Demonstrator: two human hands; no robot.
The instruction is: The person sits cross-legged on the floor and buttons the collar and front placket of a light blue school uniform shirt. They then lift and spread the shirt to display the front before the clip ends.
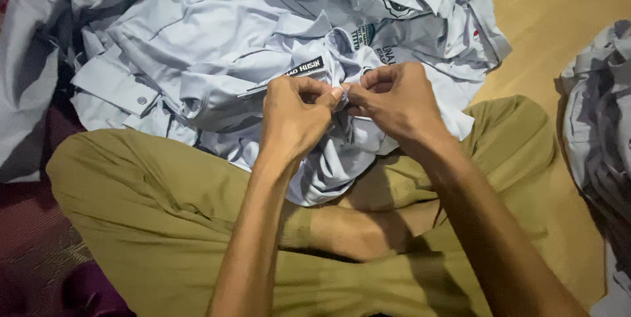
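both hands meet over the lap, the left hand (296, 116) at nine o'clock and the right hand (394, 100) at three o'clock of a small fold of the pale grey uniform shirt (217, 47), each pinched shut on it, equally near.

bare wooden floor (565, 8) open at upper right, heaped grey shirts (197, 34) blocking upper left and centre, second grey pile (601, 120) crowding right edge, crossed legs in olive trousers (151, 212) filling lower half, narrow floor strip between
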